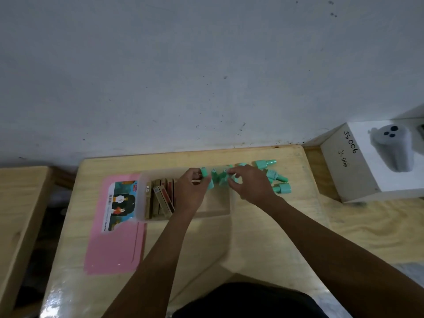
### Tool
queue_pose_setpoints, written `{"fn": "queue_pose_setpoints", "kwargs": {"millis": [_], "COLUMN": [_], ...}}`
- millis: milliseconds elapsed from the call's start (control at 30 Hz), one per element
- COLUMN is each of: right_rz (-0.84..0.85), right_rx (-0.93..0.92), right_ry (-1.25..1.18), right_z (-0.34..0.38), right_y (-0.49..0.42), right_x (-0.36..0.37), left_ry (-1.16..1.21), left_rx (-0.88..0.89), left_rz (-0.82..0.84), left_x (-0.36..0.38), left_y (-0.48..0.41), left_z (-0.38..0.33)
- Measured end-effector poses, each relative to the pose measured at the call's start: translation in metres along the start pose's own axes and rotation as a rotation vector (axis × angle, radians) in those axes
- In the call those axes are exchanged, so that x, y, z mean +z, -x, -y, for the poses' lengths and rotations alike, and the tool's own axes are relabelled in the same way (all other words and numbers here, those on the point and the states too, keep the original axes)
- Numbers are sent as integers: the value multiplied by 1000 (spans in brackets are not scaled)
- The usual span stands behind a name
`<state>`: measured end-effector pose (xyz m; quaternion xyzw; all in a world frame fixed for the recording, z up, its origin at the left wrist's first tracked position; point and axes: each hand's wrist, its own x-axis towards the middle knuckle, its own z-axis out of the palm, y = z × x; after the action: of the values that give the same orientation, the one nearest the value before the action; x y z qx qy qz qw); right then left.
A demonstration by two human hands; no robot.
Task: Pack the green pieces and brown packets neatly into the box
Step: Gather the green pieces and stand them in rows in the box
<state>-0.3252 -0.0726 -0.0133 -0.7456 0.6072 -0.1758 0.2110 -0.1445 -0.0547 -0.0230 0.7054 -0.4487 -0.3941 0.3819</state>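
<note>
Pale wood counter carried a translucent plastic box, long side running left to right. Brown packets stood on edge in a row at the box's left end; the right part of the box interior showed bare floor where visible. Beneath and to the left of the box lay a pink sheet with a printed label on it.

Green pieces lay loose on the counter past the box's far right corner — several on their sides, near one another, close to the far edge.

Left hand reached over the middle of the box, fingers curled around one green piece at the far rim. Right hand hovered just to the right of it, fingertips pinched on more green pieces clustered between the two hands. Motion blur there; exact count of pieces in each grip could not be told.

On the right, on a neighbouring wooden surface, sat a white carton with handwritten marks, and a grey wrapped object lay on top of it. Grey wall behind the counter — scuffed, speckled dark.
</note>
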Motion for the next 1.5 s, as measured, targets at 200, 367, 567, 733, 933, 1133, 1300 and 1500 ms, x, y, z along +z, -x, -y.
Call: {"fn": "queue_pose_setpoints", "kwargs": {"millis": [200, 367, 567, 733, 933, 1133, 1300, 1500], "right_rz": [-44, -55, -118, -148, -140, -125, -140, -59], "right_rx": [-205, -191, -144, -85, 1, 55, 141, 410], "right_ry": [453, 623, 531, 475, 392, 242, 121, 87], "right_z": [2, 8, 6, 4, 7, 1, -21, -79], "right_y": [-2, 0, 2, 4, 7, 13, 41, 93], "right_x": [19, 28, 28, 32, 34, 30, 12, -15], "left_ry": [-63, -127, -227, -265, -226, -150, -97, -189], "left_rx": [45, 95, 108, 98, 72, 47, 40, 231], "left_rz": [46, 66, 97, 91, 103, 96, 59, -96], "left_x": [6, 14, 24, 30, 35, 38, 38, 45], "left_y": [-2, -7, -9, -12, -12, -11, -3, 25], "left_z": [11, 18, 24, 30, 36, 39, 32, 7]}}
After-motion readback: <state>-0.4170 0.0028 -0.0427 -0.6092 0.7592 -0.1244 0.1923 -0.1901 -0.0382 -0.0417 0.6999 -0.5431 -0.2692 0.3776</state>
